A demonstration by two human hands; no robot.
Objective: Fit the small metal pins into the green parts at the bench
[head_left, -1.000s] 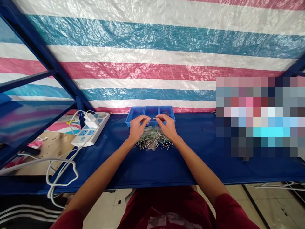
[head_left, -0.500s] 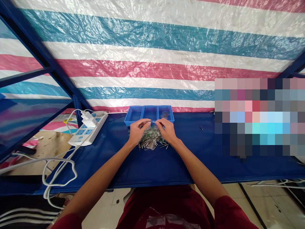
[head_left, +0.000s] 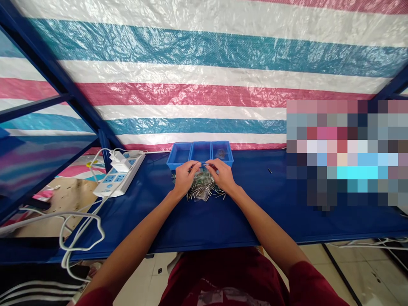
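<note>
My left hand (head_left: 185, 177) and my right hand (head_left: 223, 175) face each other over the middle of the table, fingertips pinched. Between them they hold a thin, shiny metal rod (head_left: 204, 165) by its two ends, lying level. It is too small to tell its exact kind. Beneath both hands spreads a heap of thin metal rods (head_left: 204, 191) mixed with clear and greenish plastic bits, partly hidden by the hands. Just behind stands a blue tray (head_left: 191, 154) with three compartments. Its right compartment holds a few small pieces (head_left: 221, 154); the left and middle ones show only blue bottom.
A white power strip (head_left: 119, 178) with plugged-in adapters lies at the left, its white cables (head_left: 98, 225) looping over the table edge. One small dark rod (head_left: 270, 171) lies alone on the blue table (head_left: 248, 199) at right. Striped sheeting hangs behind; the far right is pixelated.
Both hands stay over the heap with the thin rod between them. The fingertips have shifted slightly, and the rod shows more clearly. The camera view has moved a little.
</note>
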